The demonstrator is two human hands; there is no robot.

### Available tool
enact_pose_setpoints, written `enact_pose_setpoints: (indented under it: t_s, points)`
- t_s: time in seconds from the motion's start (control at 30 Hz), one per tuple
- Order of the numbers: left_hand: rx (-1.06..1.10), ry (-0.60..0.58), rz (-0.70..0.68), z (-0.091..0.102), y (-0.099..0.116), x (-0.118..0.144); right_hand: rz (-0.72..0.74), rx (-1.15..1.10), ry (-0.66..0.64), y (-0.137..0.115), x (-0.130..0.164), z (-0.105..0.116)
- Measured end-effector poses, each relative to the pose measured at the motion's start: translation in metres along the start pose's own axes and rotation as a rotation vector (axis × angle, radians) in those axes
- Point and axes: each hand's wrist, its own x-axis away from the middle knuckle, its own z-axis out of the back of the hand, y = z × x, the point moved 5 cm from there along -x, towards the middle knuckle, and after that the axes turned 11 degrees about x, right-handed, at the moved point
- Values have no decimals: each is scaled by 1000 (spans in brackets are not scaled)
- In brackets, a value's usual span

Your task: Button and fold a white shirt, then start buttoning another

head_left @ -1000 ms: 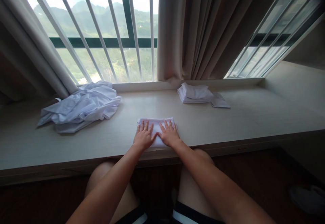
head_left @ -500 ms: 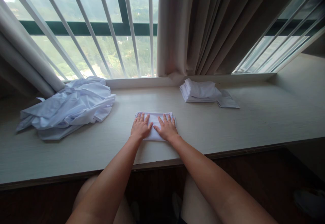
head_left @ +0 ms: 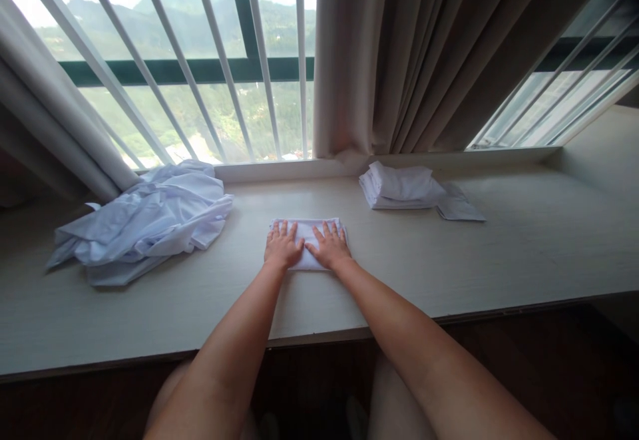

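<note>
Pressing flat, your left hand (head_left: 282, 249) and right hand (head_left: 328, 248) lie spread on the folded cloth (head_left: 307, 231); soft, light, likely floppy, so lift from its side edges.

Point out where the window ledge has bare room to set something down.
Bare ledge lies right of the folded cloth under both hands, in front of the folded stack. A narrower strip separates that cloth from the crumpled white pile, which crowds the left end.

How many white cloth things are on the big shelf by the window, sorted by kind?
Folded cloth under both flat hands: 1
Stack of folded cloths: 1
Crumpled pile of cloth: 1
Flat white packet: 1
Total: 4
</note>
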Motion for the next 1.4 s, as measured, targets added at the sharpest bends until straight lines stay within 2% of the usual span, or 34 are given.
enact_pose_setpoints:
  t_s: [0.2,0.57,0.83,0.93,1.03,1.1,1.13,1.17,1.23,1.3,1.4]
  points:
    - [-10,-7,-7,0,1,22,14,18,-20,-4,23,0]
    - [-1,5,-12,2,6,113,34,-11,-4,-22,112,-3]
    - [-45,-46,38,7,10,153,68,-72,53,-18,171,7]
    - [-52,-56,49,9,13,165,25,-165,187,-14,206,14]
    - [-53,-51,65,9,17,177,-134,-493,465,-13,255,3]
    - [-45,-47,100,7,22,186,-378,-891,536,-14,283,-27]
    - [-42,-43,119,6,25,190,-513,-1123,491,-19,292,-47]
    - [-40,-37,135,5,30,195,-654,-1351,378,-26,299,-68]
    - [-35,-28,144,3,43,204,-798,-1792,126,-50,301,-95]
    - [-31,-29,123,0,57,215,-752,-2141,-13,-69,294,-95]
    - [-19,-39,79,-3,76,232,-600,-2433,7,-74,283,-76]
